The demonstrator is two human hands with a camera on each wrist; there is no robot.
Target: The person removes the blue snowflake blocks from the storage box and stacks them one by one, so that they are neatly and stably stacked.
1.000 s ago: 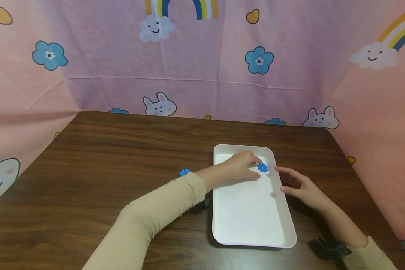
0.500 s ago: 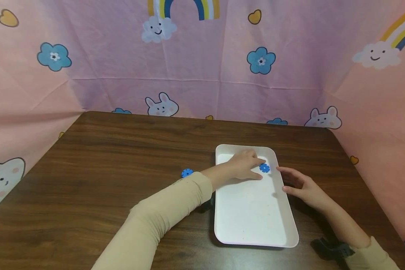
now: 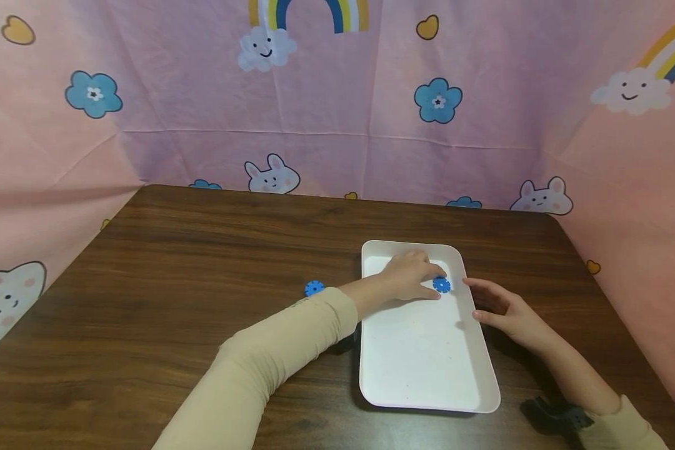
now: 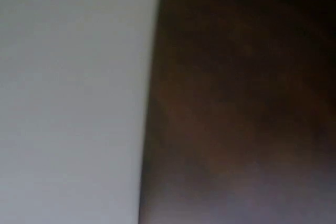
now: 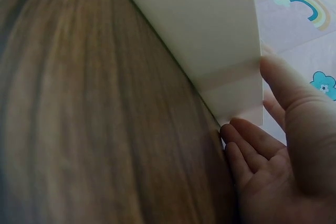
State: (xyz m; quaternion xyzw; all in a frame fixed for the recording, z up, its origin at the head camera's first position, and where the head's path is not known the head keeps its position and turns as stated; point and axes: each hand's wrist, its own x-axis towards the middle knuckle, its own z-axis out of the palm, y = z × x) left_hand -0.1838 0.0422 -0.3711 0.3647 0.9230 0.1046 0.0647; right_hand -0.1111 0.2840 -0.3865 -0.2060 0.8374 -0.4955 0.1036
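My left hand (image 3: 407, 277) reaches into a shallow white tray (image 3: 422, 362). Its index finger and thumb are spread around a blue notched snowflake disc (image 3: 441, 285) near the far right of the tray floor. The index fingertip is right at the disc's far edge, the thumb tip close by its near edge. Outside the tray's right wall, my right hand (image 3: 503, 312) has its fingertips at that side; in the right wrist view its thumb (image 5: 286, 85) meets the rim and its fingers are by the wall's foot. The left wrist view shows only blurred tray wall and table.
Another blue snowflake disc (image 3: 314, 287) lies on the dark wooden table (image 3: 230, 250) left of the tray, just beyond the left sleeve (image 3: 292, 331). A pink patterned cloth (image 3: 326, 112) stands behind the table and along both sides.
The disc in the tray has slid slightly toward the near side, with the left index fingertip following it. The whole head view has shifted a little. My right hand stays beside the tray.
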